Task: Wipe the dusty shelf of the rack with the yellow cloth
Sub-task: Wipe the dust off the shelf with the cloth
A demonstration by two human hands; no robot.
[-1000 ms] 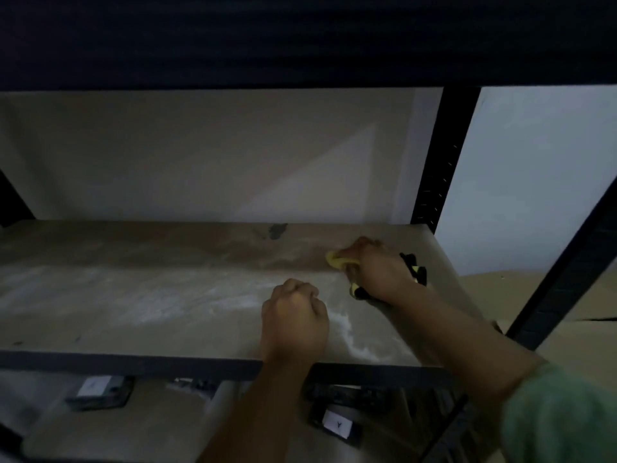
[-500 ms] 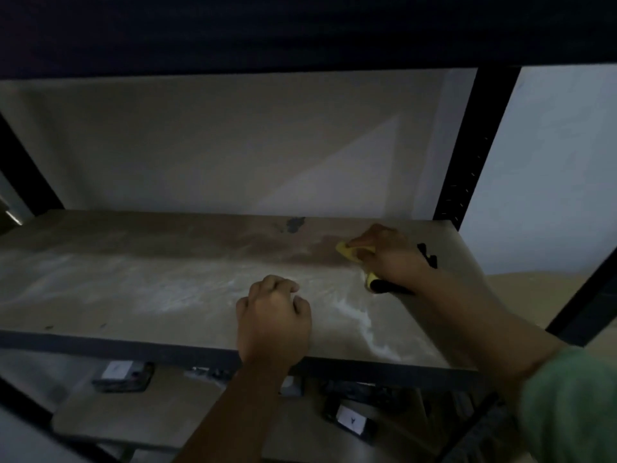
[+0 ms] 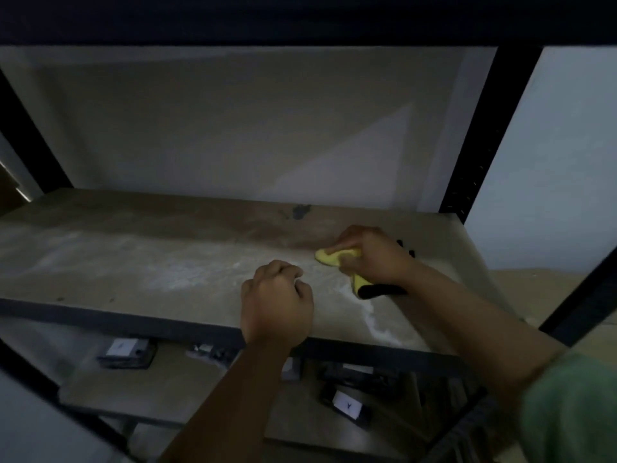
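Cloth (image 3: 337,256), yellow with black edge, pressed on shelf (image 3: 133,262) at right rear part, bunched under right hand (image 3: 374,257); fingers curled over it
White dust seen on shelf left of cloth and toward front edge
Left hand (image 3: 275,304) closed in fist, nothing held, rested near front edge
Dark boxes (image 3: 127,352) seen on lower shelf, blurred
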